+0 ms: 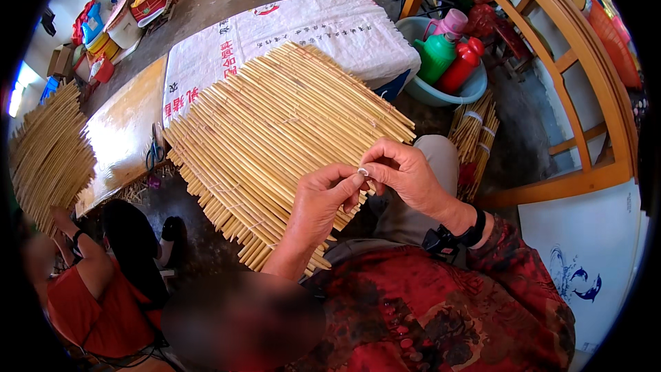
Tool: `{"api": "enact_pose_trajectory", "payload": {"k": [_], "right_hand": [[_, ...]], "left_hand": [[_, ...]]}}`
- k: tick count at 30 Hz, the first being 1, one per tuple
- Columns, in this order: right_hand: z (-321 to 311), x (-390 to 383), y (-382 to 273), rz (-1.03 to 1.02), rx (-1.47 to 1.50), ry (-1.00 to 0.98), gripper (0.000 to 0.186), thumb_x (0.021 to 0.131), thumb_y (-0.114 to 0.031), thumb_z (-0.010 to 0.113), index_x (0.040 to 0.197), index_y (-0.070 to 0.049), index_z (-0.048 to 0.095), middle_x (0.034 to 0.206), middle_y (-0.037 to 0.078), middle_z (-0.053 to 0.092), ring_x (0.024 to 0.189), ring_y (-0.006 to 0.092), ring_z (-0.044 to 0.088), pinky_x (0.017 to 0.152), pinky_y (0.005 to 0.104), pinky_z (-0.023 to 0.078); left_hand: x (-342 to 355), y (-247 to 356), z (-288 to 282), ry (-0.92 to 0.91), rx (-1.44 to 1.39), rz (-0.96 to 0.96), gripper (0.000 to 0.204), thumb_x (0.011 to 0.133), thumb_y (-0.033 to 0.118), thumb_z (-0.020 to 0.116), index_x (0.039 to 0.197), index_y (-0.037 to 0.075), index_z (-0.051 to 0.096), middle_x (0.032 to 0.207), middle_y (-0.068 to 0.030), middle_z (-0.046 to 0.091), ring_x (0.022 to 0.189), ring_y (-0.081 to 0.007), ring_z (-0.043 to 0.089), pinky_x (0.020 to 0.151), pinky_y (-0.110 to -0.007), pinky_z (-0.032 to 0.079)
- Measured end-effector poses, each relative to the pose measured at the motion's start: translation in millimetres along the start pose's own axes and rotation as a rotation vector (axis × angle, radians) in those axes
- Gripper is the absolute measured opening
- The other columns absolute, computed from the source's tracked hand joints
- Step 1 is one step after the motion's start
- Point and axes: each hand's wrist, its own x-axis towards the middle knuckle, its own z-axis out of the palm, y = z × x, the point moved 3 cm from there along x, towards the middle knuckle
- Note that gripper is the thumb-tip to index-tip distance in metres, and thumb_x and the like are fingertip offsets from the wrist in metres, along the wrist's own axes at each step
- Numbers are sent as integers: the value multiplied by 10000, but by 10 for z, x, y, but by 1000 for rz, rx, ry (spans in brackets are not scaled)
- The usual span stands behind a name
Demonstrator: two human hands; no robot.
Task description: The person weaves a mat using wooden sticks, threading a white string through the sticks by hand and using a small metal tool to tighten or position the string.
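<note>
A mat of straight yellow-brown reed stalks (282,120), bound with rows of thin thread, lies tilted before me. Its far part rests over a white woven sack, and its near corner reaches my lap. Above its near right edge, my left hand (317,200) pinches with thumb and forefinger at a small white loop (363,171), which looks like thread. Meeting it there, my right hand (406,172) has its fingertips closed on the same loop. The fingers partly cover the loop, so its full shape is hidden.
The printed white sack (330,21) covers a low surface. Blue-handled scissors (154,155) lie left of the mat. A basin (451,99) holds flasks beside bundled stalks (474,134). A wooden frame (585,182) stands right. At left, another person (96,289) holds a second reed mat (51,158).
</note>
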Motion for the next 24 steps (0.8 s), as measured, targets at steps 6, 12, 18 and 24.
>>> {"api": "enact_pose_trajectory", "payload": {"k": [6,12,18,24], "right_hand": [[-65,-75,-157,-338,-396,154,118,868,-38,630,984,-17,620,801,28,567,666,87,537,567,232,434],[21,-91,-157,-283,-472,156,102,850,-16,639,951,-11,644,802,50,572,672,106,554,584,251,446],[31,-21,-100,-222,-371,143,74,863,-27,632,929,5,643,783,36,577,629,87,560,561,226,449],[33,15,-103,-214,-388,143,58,855,-22,636,908,3,633,806,36,572,669,86,560,581,224,447]], "left_hand": [[20,-11,-11,98,14,64,99,896,80,618,915,-13,647,786,-67,649,587,-61,523,488,-188,393],[13,-13,29,144,148,119,82,893,47,604,928,-20,636,791,-59,651,582,-67,527,491,-189,397],[-14,-21,38,191,365,244,97,902,36,583,966,-18,633,804,-43,650,603,-52,532,506,-187,410],[-7,-43,50,216,417,257,112,907,45,580,978,-21,636,807,-38,647,606,-54,527,507,-191,410]]}}
